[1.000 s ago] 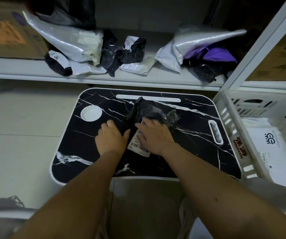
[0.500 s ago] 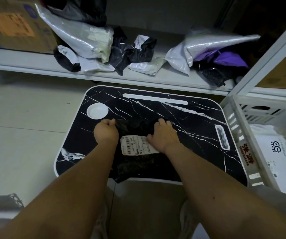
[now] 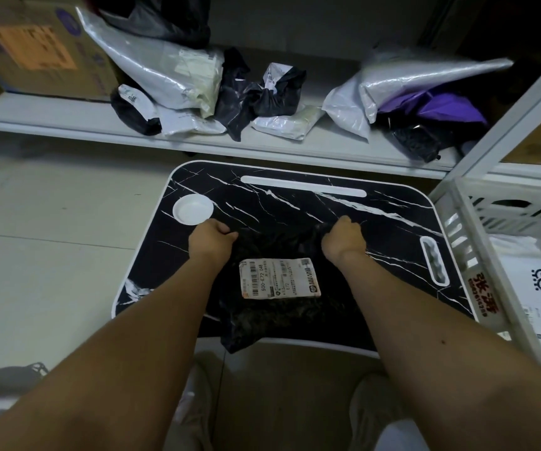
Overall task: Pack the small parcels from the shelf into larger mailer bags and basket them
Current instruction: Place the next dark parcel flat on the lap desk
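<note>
**Black mailer bag gripped at its far corners on the lap desk**

Black plastic is spread flat on the marble-patterned lap desk (image 3: 295,203): a mailer bag (image 3: 272,317) with a white shipping label (image 3: 280,278) facing up, its near edge hanging slightly over the desk's near rim. The bag's far left corner is gripped by the left hand (image 3: 210,239), whose fingers are curled into a fist around the plastic. The far right corner is gripped in the same way by the right hand (image 3: 344,237), knuckles up. Both forearms are stretched forward from the near edge of the view, the wrists held low over the desk and set apart by the bag's width.

Beyond the desk, small parcels in grey, white, black and purple wrapping are piled on the low white shelf (image 3: 67,122), beside a cardboard box (image 3: 34,53) at the far left. To the right, a white slatted basket (image 3: 477,281) is seen, with a white mailer (image 3: 536,288) lying inside it.
</note>
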`<state>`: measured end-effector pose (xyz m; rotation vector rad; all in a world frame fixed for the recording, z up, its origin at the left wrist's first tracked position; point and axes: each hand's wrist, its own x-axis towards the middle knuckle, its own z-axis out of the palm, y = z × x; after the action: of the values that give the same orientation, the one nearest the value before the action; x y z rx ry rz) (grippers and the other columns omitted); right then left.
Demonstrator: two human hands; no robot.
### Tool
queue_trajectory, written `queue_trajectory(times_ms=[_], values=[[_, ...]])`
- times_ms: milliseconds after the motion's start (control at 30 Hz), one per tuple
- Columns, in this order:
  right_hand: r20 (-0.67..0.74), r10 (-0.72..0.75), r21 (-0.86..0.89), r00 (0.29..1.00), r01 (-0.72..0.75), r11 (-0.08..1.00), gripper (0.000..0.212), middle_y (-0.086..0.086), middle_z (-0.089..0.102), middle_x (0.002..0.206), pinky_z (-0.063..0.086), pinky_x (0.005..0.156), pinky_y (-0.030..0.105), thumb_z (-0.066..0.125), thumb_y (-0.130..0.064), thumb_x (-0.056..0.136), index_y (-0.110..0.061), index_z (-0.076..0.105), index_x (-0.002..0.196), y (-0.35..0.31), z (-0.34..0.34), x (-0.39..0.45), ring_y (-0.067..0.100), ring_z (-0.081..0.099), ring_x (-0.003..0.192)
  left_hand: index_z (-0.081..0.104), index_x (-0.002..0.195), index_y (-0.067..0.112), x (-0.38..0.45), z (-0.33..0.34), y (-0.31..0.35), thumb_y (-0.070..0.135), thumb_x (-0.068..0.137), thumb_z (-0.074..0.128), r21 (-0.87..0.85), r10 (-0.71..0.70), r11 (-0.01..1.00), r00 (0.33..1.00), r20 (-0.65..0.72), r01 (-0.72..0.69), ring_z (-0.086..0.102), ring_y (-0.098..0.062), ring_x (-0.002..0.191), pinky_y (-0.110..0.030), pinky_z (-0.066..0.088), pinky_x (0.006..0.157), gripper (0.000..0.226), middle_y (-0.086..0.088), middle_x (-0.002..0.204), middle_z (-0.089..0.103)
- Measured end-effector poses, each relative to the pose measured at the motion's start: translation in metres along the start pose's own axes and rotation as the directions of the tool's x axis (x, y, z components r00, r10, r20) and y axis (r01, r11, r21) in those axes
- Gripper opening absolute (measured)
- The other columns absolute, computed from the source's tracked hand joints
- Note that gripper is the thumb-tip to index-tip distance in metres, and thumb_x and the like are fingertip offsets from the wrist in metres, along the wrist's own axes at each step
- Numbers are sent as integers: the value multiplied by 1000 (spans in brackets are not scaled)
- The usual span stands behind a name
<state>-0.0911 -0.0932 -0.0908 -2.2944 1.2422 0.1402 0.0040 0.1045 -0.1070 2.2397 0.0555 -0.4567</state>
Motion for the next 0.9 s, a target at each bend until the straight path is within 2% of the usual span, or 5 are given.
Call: queue_trajectory(times_ms=[333,467,567,667,900], values=[[-217,254,394,943,-154,906,35,21,48,132,44,84,36,53,-9,95,-1,42,127,3,12,-10,37,56,111,55,105,11,-11,13,15,18,93,56,307,120,950,977,-175,-62,53,-30,104,-39,43,82,13,-13,109,59],[-470,-196,121,861,282,952,30,11,42,125,47,82,35,54,-12,93,-9,46,122,0,20,-32,27,54,101,51,113,12,-24,23,25,21,85,65,655,477,720,849,-225,-231,45,-30,113,-41,37,98,32,-13,117,49],[-258,-543,-204,799,504,839,33,7,46,135,34,107,44,42,-31,100,-16,51,127,7,37,-42,27,41,129,54,112,12,-40,42,38,13,91,50,653,678,512,729,90,-557,47,-24,109,-33,41,92,22,-8,117,52],[40,-458,-299,888,448,843,51,0,7,163,2,117,54,21,-49,102,-34,23,151,20,45,-40,27,-5,149,45,136,11,-53,65,28,25,99,36,637,570,416,732,373,-649,36,-24,133,-35,27,112,40,-8,140,46],[231,-256,-438,939,336,834,77,4,-14,162,6,114,59,17,-80,85,-45,-1,152,25,23,-25,31,-11,148,-8,150,40,-48,51,-6,69,90,-1,735,288,494,885,366,-464,-18,-30,146,-65,-4,112,68,1,160,-16]])
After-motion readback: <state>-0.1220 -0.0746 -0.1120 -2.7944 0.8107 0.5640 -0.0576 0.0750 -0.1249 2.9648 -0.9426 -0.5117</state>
